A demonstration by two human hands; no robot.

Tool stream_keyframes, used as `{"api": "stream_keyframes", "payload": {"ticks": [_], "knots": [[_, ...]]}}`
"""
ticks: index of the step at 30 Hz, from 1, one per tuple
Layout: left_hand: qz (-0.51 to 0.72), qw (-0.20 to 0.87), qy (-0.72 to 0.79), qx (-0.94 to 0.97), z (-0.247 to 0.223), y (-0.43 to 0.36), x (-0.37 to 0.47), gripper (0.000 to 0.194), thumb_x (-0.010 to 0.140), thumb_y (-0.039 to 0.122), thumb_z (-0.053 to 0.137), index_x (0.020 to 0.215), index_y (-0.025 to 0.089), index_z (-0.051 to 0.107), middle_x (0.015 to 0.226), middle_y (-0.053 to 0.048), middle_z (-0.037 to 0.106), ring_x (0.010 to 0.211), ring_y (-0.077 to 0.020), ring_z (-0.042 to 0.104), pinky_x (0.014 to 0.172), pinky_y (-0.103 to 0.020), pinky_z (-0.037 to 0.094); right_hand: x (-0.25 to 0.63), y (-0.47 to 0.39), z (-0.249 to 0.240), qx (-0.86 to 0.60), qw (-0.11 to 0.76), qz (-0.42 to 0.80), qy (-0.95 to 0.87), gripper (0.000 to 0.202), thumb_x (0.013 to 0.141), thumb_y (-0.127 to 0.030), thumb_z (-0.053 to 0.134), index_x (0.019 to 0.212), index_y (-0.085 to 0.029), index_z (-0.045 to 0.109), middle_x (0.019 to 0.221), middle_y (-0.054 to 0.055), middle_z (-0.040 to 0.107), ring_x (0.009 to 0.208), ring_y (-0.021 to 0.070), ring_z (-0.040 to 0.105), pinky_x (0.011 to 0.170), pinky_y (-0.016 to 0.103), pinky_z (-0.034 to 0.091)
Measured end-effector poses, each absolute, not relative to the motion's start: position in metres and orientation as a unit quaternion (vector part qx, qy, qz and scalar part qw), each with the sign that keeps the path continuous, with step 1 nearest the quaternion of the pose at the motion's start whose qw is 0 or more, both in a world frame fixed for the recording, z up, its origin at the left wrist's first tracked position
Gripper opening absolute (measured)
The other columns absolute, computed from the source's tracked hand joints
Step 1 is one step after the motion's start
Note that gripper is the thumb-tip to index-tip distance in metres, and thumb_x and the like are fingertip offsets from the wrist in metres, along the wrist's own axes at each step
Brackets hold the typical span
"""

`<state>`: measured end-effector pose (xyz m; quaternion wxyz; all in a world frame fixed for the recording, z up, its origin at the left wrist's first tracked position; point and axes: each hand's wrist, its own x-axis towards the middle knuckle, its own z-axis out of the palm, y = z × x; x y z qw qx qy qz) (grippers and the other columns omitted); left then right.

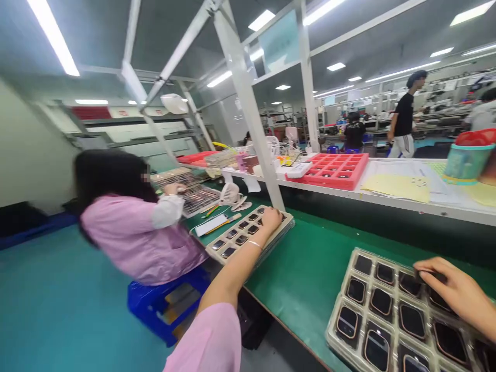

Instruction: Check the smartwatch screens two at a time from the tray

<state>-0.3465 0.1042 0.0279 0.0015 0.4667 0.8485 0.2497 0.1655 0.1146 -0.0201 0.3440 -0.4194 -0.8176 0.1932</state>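
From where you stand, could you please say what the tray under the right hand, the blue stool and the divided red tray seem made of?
Tray under the right hand: thin, glossy plastic, judging by glare along its moulded rims. Blue stool: likely moulded plastic; evenly coloured, with a sheen. Divided red tray: matte, thick-walled, perhaps foam or hard plastic; I can't tell which.

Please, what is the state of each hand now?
Left hand: at the far tray; grip cannot be told.
Right hand: fingers bent over near tray; hold unclear.
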Motion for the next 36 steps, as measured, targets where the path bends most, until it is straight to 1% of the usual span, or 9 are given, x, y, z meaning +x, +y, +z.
{"api": "stream_keyframes", "payload": {"ticks": [4, 6, 11, 18, 25, 28, 31, 33, 36], "knots": [[0.244, -0.054, 0.803, 0.541, 0.023, 0.113, -0.327, 0.034, 0.084, 0.017, 0.049, 0.114, 0.003, 0.054, 0.136, -0.024, 0.037, 0.13, -0.0357, 0.029, 0.106, -0.052, 0.026, 0.099, 0.109, 0.011, -0.427, 0.258, 0.219, -0.838, 0.021, 0.086, -0.03, 0.046, 0.092, -0.019, 0.062, 0.089, 0.006, 0.069, 0.079, 0.0196, 0.064, 0.071, 0.029, 0.049], [0.248, -0.068, 0.764, 0.592, 0.023, 0.115, -0.309, 0.037, 0.081, 0.014, 0.049, 0.117, 0.005, 0.053, 0.141, -0.022, 0.031, 0.133, -0.0352, 0.023, 0.109, -0.05, 0.021, 0.065, 0.107, 0.01, -0.435, 0.246, 0.204, -0.842, 0.017, 0.085, -0.024, 0.047, 0.089, -0.019, 0.062, 0.081, 0.004, 0.069, 0.073, 0.0174, 0.064, 0.066, 0.026, 0.048], [0.249, -0.044, 0.632, 0.733, 0.021, 0.107, -0.24, 0.032, 0.08, 0.021, 0.052, 0.111, 0.021, 0.06, 0.134, -0.006, 0.046, 0.128, -0.0219, 0.035, 0.11, -0.037, 0.027, 0.04, 0.1, 0.0, -0.438, 0.219, 0.125, -0.863, 0.015, 0.078, -0.018, 0.055, 0.089, -0.018, 0.065, 0.092, 0.007, 0.065, 0.09, 0.0219, 0.059, 0.078, 0.031, 0.044], [0.244, 0.138, 0.435, 0.856, 0.009, 0.092, -0.131, 0.024, 0.08, 0.021, 0.053, 0.099, 0.023, 0.066, 0.13, -0.007, 0.05, 0.125, -0.023, 0.04, 0.107, -0.04, 0.031, 0.098, 0.085, 0.01, -0.468, 0.166, 0.038, -0.867, 0.016, 0.084, -0.022, 0.051, 0.078, -0.016, 0.064, 0.105, 0.014, 0.06, 0.101, 0.0295, 0.051, 0.086, 0.042, 0.04], [0.182, 0.167, 0.431, 0.868, -0.005, 0.099, -0.094, 0.028, 0.076, 0.035, 0.06, 0.098, 0.018, 0.062, 0.137, -0.014, 0.045, 0.133, -0.0324, 0.03, 0.107, -0.051, 0.025, 0.128, 0.07, 0.0, -0.514, 0.132, -0.005, -0.847, 0.028, 0.088, -0.031, 0.048, 0.099, -0.012, 0.065, 0.131, 0.02, 0.05, 0.118, 0.0329, 0.043, 0.093, 0.046, 0.039], [0.196, 0.177, 0.433, 0.862, -0.002, 0.099, -0.091, 0.025, 0.07, 0.031, 0.066, 0.091, 0.018, 0.06, 0.136, -0.013, 0.046, 0.132, -0.0321, 0.03, 0.106, -0.05, 0.026, 0.131, 0.071, -0.002, -0.536, 0.136, -0.017, -0.833, 0.029, 0.085, -0.034, 0.051, 0.095, -0.011, 0.065, 0.132, 0.023, 0.048, 0.121, 0.0366, 0.04, 0.094, 0.05, 0.037], [0.234, 0.205, 0.41, 0.857, 0.002, 0.096, -0.085, 0.021, 0.066, 0.024, 0.067, 0.084, 0.019, 0.058, 0.121, -0.01, 0.056, 0.121, -0.0282, 0.044, 0.1, -0.043, 0.033, 0.131, 0.074, 0.001, -0.525, 0.172, 0.024, -0.833, 0.013, 0.078, -0.025, 0.057, 0.086, -0.015, 0.06, 0.122, 0.019, 0.056, 0.117, 0.0337, 0.045, 0.092, 0.046, 0.04], [0.274, 0.256, 0.401, 0.836, 0.003, 0.095, -0.076, 0.016, 0.07, 0.021, 0.062, 0.084, 0.02, 0.057, 0.099, -0.005, 0.064, 0.098, -0.0214, 0.056, 0.087, -0.035, 0.042, 0.131, 0.074, 0.008, -0.503, 0.207, 0.077, -0.836, 0.005, 0.077, -0.017, 0.053, 0.081, -0.019, 0.055, 0.103, 0.012, 0.064, 0.1, 0.0269, 0.056, 0.082, 0.038, 0.046], [0.36, 0.38, 0.402, 0.752, 0.002, 0.096, -0.06, 0.012, 0.075, 0.019, 0.054, 0.086, 0.019, 0.053, 0.073, 0.001, 0.059, 0.067, -0.0118, 0.054, 0.064, -0.023, 0.042, 0.134, 0.064, 0.031, -0.473, 0.282, 0.115, -0.827, 0.009, 0.085, -0.017, 0.044, 0.085, -0.022, 0.052, 0.082, 0.005, 0.066, 0.074, 0.0202, 0.062, 0.065, 0.032, 0.049]]}}
